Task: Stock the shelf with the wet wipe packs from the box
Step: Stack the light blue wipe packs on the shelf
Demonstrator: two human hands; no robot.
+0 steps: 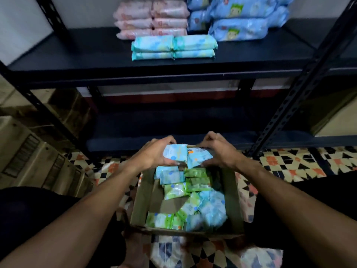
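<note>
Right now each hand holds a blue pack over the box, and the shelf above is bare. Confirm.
Wrong on the shelf: the head view shows pink packs, large blue packs and turquoise packs on it. The rest stands: left hand and right hand each hold a blue pack over the box.

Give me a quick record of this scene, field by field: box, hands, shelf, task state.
box: cardboard, on the tiled floor, holds green packs and blue packs
left hand: grips a blue pack over the box's far end
right hand: grips a second blue pack, beside the first
shelf: pink stack left, teal stack in front, big blue stack right
task state: two packs in hand, not yet on the shelf
</note>
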